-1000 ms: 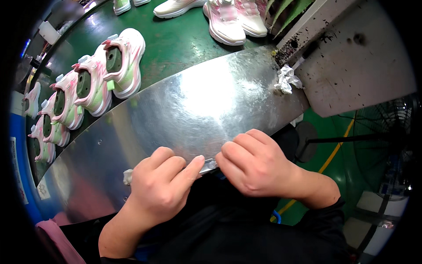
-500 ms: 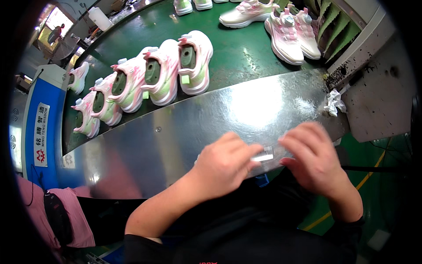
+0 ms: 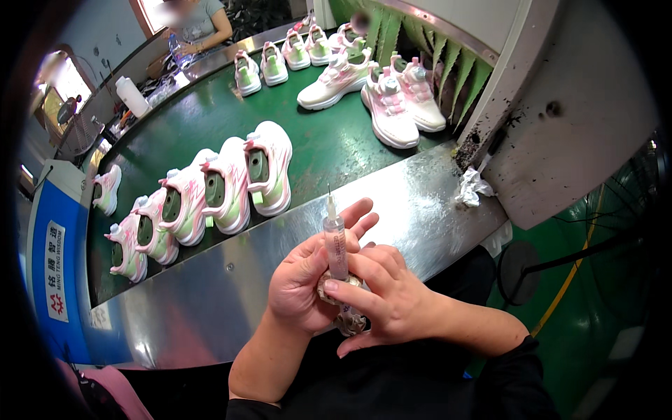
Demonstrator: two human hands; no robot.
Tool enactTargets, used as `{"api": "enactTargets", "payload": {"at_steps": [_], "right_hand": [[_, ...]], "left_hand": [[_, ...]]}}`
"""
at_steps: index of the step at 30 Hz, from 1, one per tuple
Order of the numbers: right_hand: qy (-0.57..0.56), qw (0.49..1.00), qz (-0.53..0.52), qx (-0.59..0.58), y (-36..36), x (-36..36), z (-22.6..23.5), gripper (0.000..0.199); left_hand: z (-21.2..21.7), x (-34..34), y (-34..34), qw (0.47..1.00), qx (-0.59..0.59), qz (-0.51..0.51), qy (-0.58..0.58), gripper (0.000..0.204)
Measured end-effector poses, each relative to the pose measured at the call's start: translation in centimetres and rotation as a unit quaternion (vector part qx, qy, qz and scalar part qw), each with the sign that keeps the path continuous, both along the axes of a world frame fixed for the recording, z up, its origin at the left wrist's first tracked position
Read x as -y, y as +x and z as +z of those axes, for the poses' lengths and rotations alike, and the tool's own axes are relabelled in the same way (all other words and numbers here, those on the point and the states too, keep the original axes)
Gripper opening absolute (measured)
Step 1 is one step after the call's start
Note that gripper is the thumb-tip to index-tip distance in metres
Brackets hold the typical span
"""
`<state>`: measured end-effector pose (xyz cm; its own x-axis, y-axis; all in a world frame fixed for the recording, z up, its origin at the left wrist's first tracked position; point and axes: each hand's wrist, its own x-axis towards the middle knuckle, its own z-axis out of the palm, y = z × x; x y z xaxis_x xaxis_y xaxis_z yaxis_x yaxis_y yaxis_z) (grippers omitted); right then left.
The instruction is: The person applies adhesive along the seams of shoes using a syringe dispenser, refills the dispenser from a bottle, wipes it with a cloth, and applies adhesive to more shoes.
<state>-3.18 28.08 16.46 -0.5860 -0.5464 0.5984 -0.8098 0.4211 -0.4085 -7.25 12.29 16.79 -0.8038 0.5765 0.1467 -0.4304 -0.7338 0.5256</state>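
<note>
A clear plastic syringe point(image 3: 337, 250) with a thin needle stands upright between my hands, its needle pointing away from me. My left hand point(image 3: 297, 287) cradles it, the thumb against the barrel and two fingers stretched out behind. On the other side, my right hand point(image 3: 395, 290) grips it with the index finger and thumb around its lower part. Crumpled, brownish wrapping point(image 3: 350, 322) surrounds the syringe's lower end, partly hidden by my right fingers. Both hands are above the front edge of the metal ledge point(image 3: 210, 301).
Pink and white sneakers point(image 3: 269, 168) line the green conveyor point(image 3: 203, 112) to the left. More sneakers point(image 3: 392, 115) stand by green flaps point(image 3: 462, 77) at a machine opening. Crumpled white paper point(image 3: 474, 187) lies on the ledge. Another person point(image 3: 203, 28) sits across the conveyor.
My hands were apart, low over the ledge, with a clear object between them. Now they are together around the upright syringe. The view has shifted, showing more of the conveyor's far side.
</note>
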Motion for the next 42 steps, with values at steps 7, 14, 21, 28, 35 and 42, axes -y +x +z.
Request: {"api": "enactTargets", "payload": {"at_steps": [7,14,21,28,35,42], "right_hand": [[0.021,0.993,-0.066,-0.094,0.3,0.0,0.3,0.084],[0.011,0.977,-0.127,-0.173,-0.5,-1.3,-0.2,0.075],[0.060,0.941,-0.214,-0.254,-1.7,-5.3,1.9,0.069],[0.056,0.920,-0.244,-0.301,-1.8,-6.7,2.1,0.061],[0.052,0.912,-0.252,-0.320,-1.5,-7.1,2.4,0.055],[0.095,0.898,-0.274,-0.332,-1.1,-8.1,2.3,0.048]], "left_hand": [[1.2,-1.3,-0.3,0.999,-0.013,-0.001,0.037,0.026],[2.3,-2.8,-0.7,0.999,-0.035,0.018,0.037,0.043],[-6.1,7.3,-6.1,0.746,-0.243,0.399,-0.474,0.066],[-10.8,7.8,-13.3,0.731,-0.194,0.375,-0.536,0.086],[-9.2,8.0,-15.4,0.724,-0.158,0.373,-0.558,0.081],[-6.2,11.5,-9.6,0.821,-0.039,0.306,-0.480,0.071]]}}
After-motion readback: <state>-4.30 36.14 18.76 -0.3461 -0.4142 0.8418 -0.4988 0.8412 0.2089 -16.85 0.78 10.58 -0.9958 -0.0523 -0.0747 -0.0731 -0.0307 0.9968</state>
